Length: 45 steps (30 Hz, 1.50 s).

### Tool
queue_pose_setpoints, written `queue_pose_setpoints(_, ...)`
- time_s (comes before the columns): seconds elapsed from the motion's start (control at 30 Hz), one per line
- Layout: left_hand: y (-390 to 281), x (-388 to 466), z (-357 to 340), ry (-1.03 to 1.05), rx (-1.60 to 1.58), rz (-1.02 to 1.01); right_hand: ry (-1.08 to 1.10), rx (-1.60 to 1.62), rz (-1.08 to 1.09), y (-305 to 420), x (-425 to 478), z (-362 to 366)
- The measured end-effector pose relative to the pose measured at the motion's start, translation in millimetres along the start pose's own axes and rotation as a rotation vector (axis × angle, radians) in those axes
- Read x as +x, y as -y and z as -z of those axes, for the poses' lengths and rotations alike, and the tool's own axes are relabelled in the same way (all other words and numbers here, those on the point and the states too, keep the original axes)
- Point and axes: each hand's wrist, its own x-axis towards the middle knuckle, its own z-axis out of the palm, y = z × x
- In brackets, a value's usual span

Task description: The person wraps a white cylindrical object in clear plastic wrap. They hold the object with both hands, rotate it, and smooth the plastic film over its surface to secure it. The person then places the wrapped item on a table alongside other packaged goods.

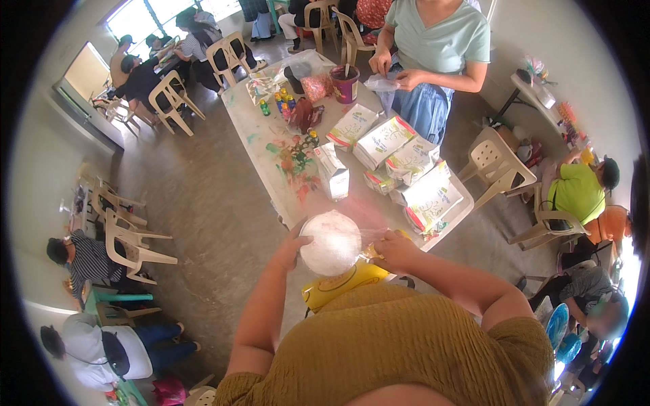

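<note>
A round white container (331,243) is held at its left side by my left hand (295,245), just off the near edge of the table (277,190). Clear plastic film (375,235) stretches from it to my right hand (399,249), whose fingers are closed on the film and some yellow packaging beside it. A yellow plastic pack (345,284) lies below the round container, close to my body. Whether the container has a lid under the film cannot be told.
Several white cartons (387,142) cover the table's right part; one carton (332,171) stands nearer. Small colour bottles (284,100), a purple tub (345,83) and a bag of sprinkles (317,87) sit farther back. Across the table a person (431,56) holds a plastic bag. Plastic chairs (495,160) flank it.
</note>
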Motion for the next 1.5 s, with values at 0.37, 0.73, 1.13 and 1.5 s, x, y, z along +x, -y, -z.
queue_pose_setpoints(0.37, -3, -7, -3, 0.040, -0.066, -0.007, -0.046, -0.010, -0.109, -16, 1, -7)
queue_pose_setpoints(0.73, -1, -4, 3, 0.095, -0.100, -0.018, 0.050, 0.358, -0.259, -40, 6, -3)
queue_pose_setpoints(1.13, -6, -6, -6, 0.081, 0.006, -0.037, -0.024, 0.161, -0.593, -49, 17, 4)
queue_pose_setpoints(1.5, -3, -7, -3, 0.072, 0.047, -0.080, 0.305, -0.018, -0.590, -56, 52, 11)
